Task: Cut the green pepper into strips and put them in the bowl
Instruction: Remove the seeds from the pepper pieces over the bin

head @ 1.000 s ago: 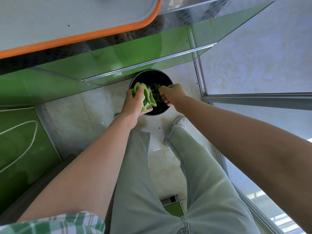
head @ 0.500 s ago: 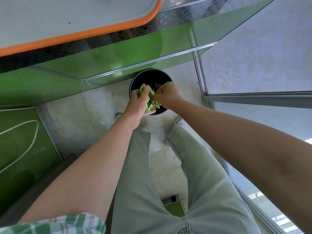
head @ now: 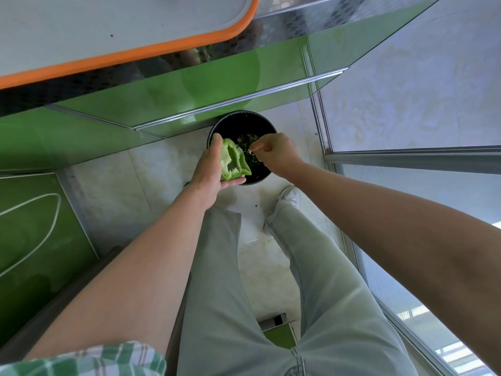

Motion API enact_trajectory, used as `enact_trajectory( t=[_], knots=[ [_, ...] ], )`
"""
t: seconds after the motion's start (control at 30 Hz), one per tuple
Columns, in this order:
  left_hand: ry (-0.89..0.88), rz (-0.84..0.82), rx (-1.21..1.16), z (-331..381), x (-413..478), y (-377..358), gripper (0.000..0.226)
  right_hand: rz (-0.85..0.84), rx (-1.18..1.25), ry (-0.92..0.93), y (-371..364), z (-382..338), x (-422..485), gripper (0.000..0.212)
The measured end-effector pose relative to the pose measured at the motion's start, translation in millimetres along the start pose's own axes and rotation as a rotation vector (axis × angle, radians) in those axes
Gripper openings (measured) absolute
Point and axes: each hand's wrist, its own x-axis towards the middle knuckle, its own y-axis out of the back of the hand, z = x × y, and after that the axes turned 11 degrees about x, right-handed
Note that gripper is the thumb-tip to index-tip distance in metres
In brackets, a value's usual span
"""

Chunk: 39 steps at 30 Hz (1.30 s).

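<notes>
While the left hand (head: 208, 169) cups the opened light-green pepper shell (head: 233, 160) at centre frame, thumb under its lower edge and fingers curled behind it, the cavity faces the right hand (head: 276, 153), which pinches small pale bits (head: 250, 151) between thumb and fingertips (seeds or pith, too small to tell). Both line up over the round black bucket (head: 244, 123) on the pale tiled floor (head: 113, 191), just below the glossy green cabinet front (head: 189, 85); dark scraps inside it. No bowl or knife in view, so by my read cutting is not yet started. Handling guess: the shell is light, thin-walled and springy, but cracks if squeezed; outer skin waxy and slick, inner ribs grip better. Hold by the outer wall with a broad cupped palm, not the ragged rim; lay flat for slicing
</notes>
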Motion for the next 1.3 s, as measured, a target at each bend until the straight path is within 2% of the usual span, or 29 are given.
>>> enact_trajectory(
  t=[0.07, 0.1, 0.23, 0.37, 0.47, 0.53, 0.7, 0.77, 0.83, 0.93, 1.03, 1.13, 1.3],
  knots=[
    [0.021, 0.013, -0.031, 1.2, -1.9, -0.9, 0.051, 0.01, 0.068, 0.119, -0.9, -7.7, -5.3, 0.008],
    [0.021, 0.015, -0.042, 1.8, -3.1, -1.5, 0.048, -0.02, 0.103, 0.137, -1.8, -12.3, -8.0, 0.008],
    [-0.006, -0.026, -0.007, 3.3, -9.4, -5.6, 0.038, -0.242, 0.053, 0.073, -8.3, -24.7, -11.1, 0.032],
    [-0.032, -0.049, 0.028, 4.1, -12.3, -11.5, 0.034, -0.235, 0.064, 0.052, -11.4, -25.7, -9.5, 0.035],
    [-0.032, -0.062, 0.035, 4.3, -12.0, -13.7, 0.036, -0.226, 0.084, 0.049, -8.7, -26.1, -9.0, 0.027],
    [-0.03, -0.053, 0.037, 3.5, -11.9, -15.1, 0.038, -0.206, 0.004, 0.125, -8.0, -26.7, -9.7, 0.019],
    [-0.012, -0.034, 0.096, 1.3, -12.9, -16.0, 0.041, -0.177, -0.205, 0.424, -8.7, -25.6, -15.9, 0.015],
    [-0.026, -0.023, 0.087, 1.8, -13.3, -15.8, 0.041, -0.155, -0.177, 0.453, -9.4, -23.4, -17.4, 0.014],
    [-0.048, -0.005, 0.046, 4.0, -12.2, -15.6, 0.042, -0.086, -0.07, 0.429, -11.1, -20.0, -16.7, 0.018],
    [-0.039, 0.028, 0.02, 4.1, -9.6, -9.9, 0.04, 0.009, 0.12, 0.27, -6.7, -11.7, -11.1, 0.024],
    [-0.002, 0.026, 0.02, 0.7, -7.6, -0.8, 0.036, 0.044, 0.056, 0.207, 3.2, -7.7, -8.5, 0.013],
    [0.002, 0.009, -0.001, -0.6, -8.9, 0.6, 0.042, 0.005, -0.043, 0.161, 4.2, -8.6, -6.3, 0.03],
    [-0.033, -0.015, -0.03, 2.9, -10.6, -7.1, 0.031, -0.032, -0.082, 0.252, -6.6, -19.0, -13.0, 0.014]
  ],
)
